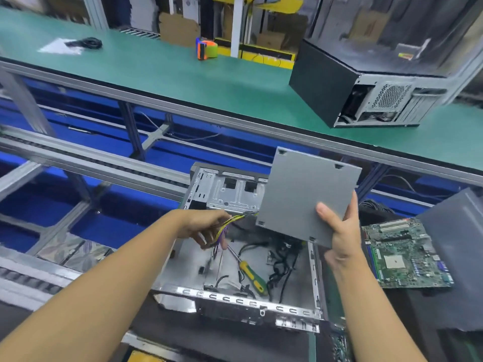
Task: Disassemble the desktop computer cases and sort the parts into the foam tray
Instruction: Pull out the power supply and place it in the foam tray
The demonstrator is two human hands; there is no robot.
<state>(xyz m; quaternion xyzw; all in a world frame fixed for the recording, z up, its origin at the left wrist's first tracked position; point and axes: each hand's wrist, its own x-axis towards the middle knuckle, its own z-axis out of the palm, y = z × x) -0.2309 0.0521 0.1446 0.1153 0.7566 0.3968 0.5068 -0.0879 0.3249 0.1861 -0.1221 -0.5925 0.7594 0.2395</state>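
An open desktop case (315, 283) lies in front of me with its side off. My right hand (339, 231) grips a grey box-shaped power supply (303, 194) by its lower right corner and holds it tilted above the case. A bundle of yellow, black and purple wires (230, 223) runs from the supply to my left hand (206, 226), which holds it over the case. Loose black cables (282, 259) and a yellow-green screwdriver (252, 276) lie on the case floor.
A green motherboard (407, 254) lies to the right of the case, beside a grey panel (454, 257). A second closed black computer case (366, 82) stands on the green bench (156, 69) beyond, with a tape dispenser (206, 48). Blue bins sit under the conveyor rails.
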